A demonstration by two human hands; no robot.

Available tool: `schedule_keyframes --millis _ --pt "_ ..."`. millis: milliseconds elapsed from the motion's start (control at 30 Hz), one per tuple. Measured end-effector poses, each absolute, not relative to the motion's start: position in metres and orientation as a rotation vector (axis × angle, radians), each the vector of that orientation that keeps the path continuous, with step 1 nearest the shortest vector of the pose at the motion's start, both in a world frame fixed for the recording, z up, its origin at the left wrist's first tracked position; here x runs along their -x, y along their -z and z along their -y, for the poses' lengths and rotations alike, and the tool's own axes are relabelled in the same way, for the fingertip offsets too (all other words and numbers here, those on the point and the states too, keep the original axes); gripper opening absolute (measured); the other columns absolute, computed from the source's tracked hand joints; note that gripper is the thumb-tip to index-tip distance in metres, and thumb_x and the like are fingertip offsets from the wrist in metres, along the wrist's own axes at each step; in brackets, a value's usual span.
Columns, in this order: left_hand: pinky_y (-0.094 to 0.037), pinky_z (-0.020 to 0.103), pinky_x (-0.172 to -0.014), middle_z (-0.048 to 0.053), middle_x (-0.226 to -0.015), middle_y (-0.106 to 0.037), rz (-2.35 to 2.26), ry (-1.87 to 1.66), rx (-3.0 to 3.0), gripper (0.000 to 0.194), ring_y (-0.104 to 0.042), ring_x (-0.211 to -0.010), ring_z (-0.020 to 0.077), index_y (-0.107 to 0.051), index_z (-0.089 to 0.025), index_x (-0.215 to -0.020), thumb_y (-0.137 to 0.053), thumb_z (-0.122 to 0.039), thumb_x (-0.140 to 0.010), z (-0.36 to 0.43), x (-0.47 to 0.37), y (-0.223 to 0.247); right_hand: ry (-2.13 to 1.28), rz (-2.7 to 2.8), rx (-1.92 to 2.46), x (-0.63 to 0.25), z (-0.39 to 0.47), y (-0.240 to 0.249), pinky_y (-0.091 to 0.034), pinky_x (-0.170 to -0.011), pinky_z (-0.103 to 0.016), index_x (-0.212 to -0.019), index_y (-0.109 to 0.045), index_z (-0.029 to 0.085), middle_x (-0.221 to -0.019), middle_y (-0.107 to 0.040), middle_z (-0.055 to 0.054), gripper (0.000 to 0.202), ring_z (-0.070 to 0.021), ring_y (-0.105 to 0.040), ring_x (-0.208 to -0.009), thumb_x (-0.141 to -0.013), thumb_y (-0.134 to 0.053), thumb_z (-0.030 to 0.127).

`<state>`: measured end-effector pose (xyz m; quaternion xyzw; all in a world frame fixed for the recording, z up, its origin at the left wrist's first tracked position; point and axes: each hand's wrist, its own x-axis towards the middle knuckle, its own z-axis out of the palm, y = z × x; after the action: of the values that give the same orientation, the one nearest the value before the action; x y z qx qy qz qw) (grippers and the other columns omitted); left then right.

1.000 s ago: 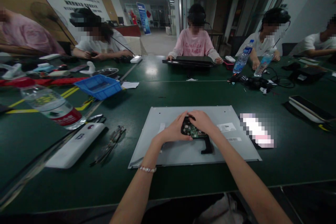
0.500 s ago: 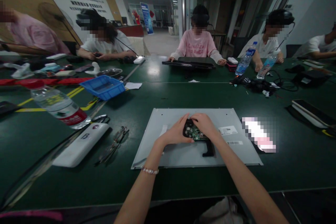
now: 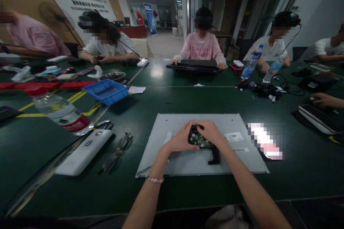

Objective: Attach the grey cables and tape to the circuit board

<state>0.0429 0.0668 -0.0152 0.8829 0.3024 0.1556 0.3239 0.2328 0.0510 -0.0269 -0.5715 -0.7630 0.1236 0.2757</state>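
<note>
A green circuit board in a black plastic frame lies over a flat grey metal panel. My left hand curves round the board's left side, thumb at the near edge and fingers at the far edge. From the right, my right hand closes on the far edge, fingers bent and partly covering the board. A black L-shaped piece extends toward me from below the board; whether it joins the frame is hidden. White labels show on the panel's right side.
On my left lie glasses, a white power bank, a tilted water bottle and a blue tray. Right of the panel is a blurred-out phone-like object. A co-worker's hand reaches in at right; a person opposite holds a black screen.
My hands keep their hold on the circuit board with barely any shift. A co-worker's hand has come in at the right edge. The person opposite has put a second hand on the black screen.
</note>
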Motion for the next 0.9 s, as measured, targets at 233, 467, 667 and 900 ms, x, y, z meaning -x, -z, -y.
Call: schedule_keyframes --millis 233,467,667,900 --pt "-0.016 0.044 -0.114 0.012 -0.153 -0.003 -0.787 -0.399 -2.316 0.118 -0.009 -0.139 0.0309 0.001 -0.019 -0.145 -0.075 -0.052 -0.060 -0.067 -0.043 0.015 -0.361 2.048 1.538 -0.234 -0.051 0.024 -0.041 -0.090 -0.025 -0.099 -0.066 0.019 -0.101 -0.069 -0.004 0.030 -0.0153 -0.061 -0.095 -0.078 -0.048 0.008" --pt "-0.015 0.042 -0.114 0.012 -0.152 -0.004 -0.785 -0.405 -2.295 0.113 -0.011 -0.139 0.0298 0.003 -0.019 -0.145 -0.071 -0.052 -0.066 -0.065 -0.045 0.007 -0.325 2.053 1.552 -0.234 -0.047 0.015 -0.040 -0.094 -0.026 -0.103 -0.065 0.018 -0.106 -0.067 -0.005 0.036 -0.0155 -0.058 -0.101 -0.077 -0.044 0.005" --pt "-0.017 0.040 -0.114 0.011 -0.153 -0.006 -0.855 -0.427 -2.325 0.095 -0.012 -0.139 0.0266 -0.002 -0.018 -0.145 -0.061 -0.049 -0.077 -0.061 -0.045 0.001 -0.253 1.985 1.564 -0.265 -0.031 -0.004 -0.039 -0.096 -0.031 -0.107 -0.065 0.017 -0.110 -0.066 -0.006 0.034 -0.0176 -0.057 -0.105 -0.083 -0.041 0.011" --pt "-0.021 0.041 -0.112 0.006 -0.151 -0.017 -0.873 -0.491 -2.461 0.080 -0.020 -0.137 0.0256 -0.015 -0.026 -0.143 -0.061 -0.040 -0.080 -0.052 -0.050 -0.017 -0.273 1.914 1.720 -0.332 0.021 0.009 -0.043 -0.095 -0.037 -0.107 -0.065 0.020 -0.111 -0.065 -0.006 0.031 -0.0192 -0.058 -0.104 -0.083 -0.046 0.020"
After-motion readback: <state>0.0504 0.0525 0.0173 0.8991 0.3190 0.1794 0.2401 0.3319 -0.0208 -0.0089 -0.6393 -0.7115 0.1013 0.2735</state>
